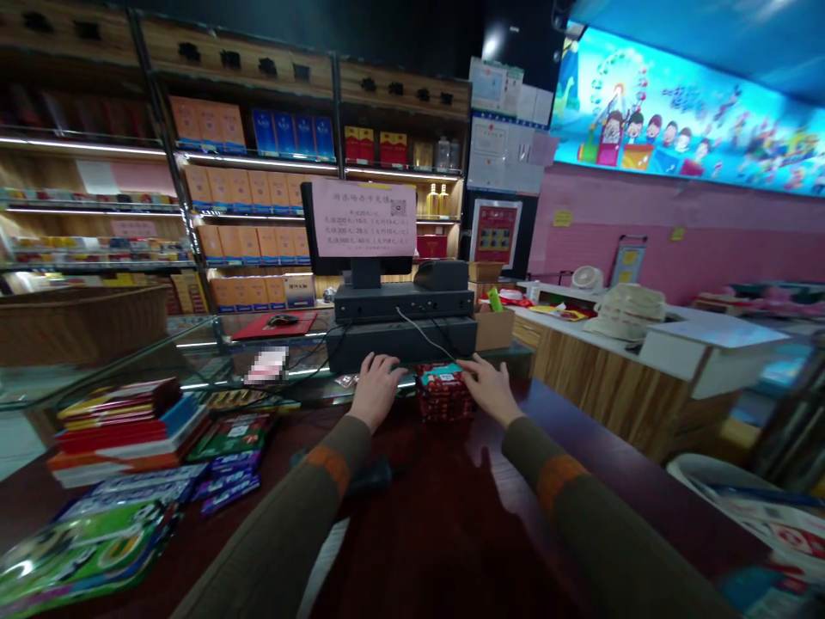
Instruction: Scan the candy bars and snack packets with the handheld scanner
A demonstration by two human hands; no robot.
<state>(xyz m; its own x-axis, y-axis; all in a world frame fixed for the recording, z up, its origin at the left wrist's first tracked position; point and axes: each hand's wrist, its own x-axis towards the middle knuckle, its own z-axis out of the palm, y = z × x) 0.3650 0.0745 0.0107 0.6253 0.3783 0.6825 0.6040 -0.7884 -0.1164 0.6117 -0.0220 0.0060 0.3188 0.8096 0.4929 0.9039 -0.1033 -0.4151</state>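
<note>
A person in dark olive-brown sleeves with orange bands reaches both arms across a glossy, dark red-brown wooden table (412, 533). Near the middle of its far edge stands a compact, blocky stack of shiny red packets with a teal patch on top (444, 394). The left hand (377, 389) is spread, palm down, its fingertips pointing at the stack's left side, seemingly just short of it. The right hand (493, 391) is also spread, its fingertips at the stack's upper right edge and apparently touching it; whether its thumb presses the side cannot be told. Neither hand lifts anything. Flanking the stack like this probably serves to keep its sides even, and the packets lie flat on one another, which helps the pile stand upright.

Toward the table's left edge rises a taller pile of red, white and orange flat packs (129, 438), with purple glossy wrappers (229, 481) beside it and a bright green picture-printed pouch (83, 550) at the near left corner; grouping by kind likely keeps them distinct. Beyond the far edge, a dark grey till with a screen (400, 314) carries a pink printed sheet (361, 219), apparently placed for customers to read.
</note>
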